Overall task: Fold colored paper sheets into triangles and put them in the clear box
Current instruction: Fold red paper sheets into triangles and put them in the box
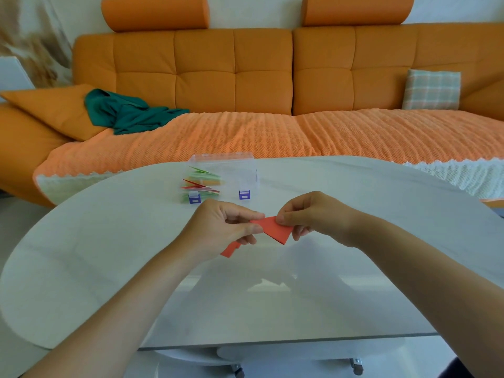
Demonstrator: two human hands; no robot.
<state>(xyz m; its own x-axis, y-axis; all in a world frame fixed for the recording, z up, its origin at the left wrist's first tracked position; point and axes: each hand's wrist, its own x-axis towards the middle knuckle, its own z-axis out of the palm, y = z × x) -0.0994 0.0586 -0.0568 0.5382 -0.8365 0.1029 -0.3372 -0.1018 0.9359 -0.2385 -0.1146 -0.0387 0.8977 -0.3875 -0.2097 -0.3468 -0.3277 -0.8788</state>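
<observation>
Our left hand point(223, 227) and right hand point(308, 214) both pinch the folded red paper point(275, 230) above the white table point(109, 255); fingers curled tight. The clear box point(226, 173) sits open behind.

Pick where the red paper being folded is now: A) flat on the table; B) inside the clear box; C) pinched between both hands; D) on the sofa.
C: the left hand and right hand each pinch the red paper above the table, short of the clear box.

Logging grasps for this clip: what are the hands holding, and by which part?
Both hands hold one folded red paper: the left hand pinches its left end, the right hand pinches its upper corner.
</observation>
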